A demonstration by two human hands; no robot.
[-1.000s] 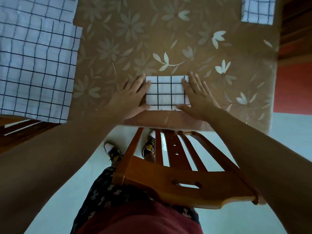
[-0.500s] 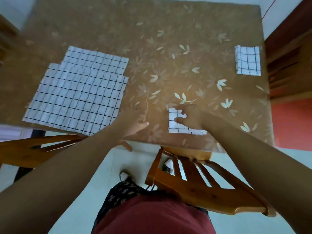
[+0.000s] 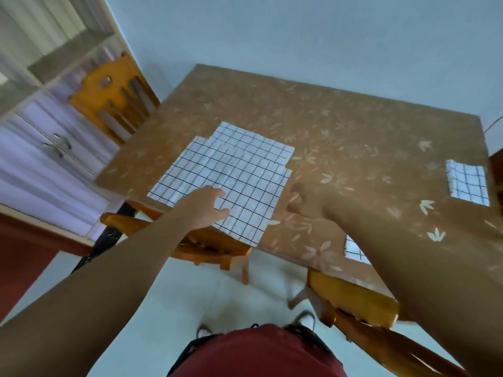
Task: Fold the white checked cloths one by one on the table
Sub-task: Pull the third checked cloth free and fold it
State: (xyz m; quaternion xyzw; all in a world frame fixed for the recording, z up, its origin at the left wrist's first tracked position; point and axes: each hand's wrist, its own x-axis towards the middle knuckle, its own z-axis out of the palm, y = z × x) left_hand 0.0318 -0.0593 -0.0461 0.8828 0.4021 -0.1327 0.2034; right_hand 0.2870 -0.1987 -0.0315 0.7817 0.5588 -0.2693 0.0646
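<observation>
- Flat pile of unfolded white cloths with thin black check lines (image 3: 231, 170) lies on the left part of the brown flower-patterned tabletop (image 3: 353, 137). Its near corner overhangs the front edge. At least two layers show, offset at the far side. Judgement: this is the supply not yet folded.
- Left hand (image 3: 209, 205) is over the pile's near half, fingers loosely bent, thumb apart, nothing pinched. Contact with the cloth cannot be told. Judgement: placed to take the top cloth.
- Right hand (image 3: 300, 202) is just beside the pile's right edge, above bare tabletop. It is motion-blurred, so I cannot tell whether its fingers are spread or curled.
- Small folded checked cloth (image 3: 353, 253) sits at the front edge, partly hidden by the right forearm. Second folded checked cloth (image 3: 468, 183) lies near the right edge, well apart from the pile. Judgement: finished pieces set aside so the middle serves as working space.
- Orange wooden chair (image 3: 212, 246) stands tucked in below the pile's overhanging corner.
</observation>
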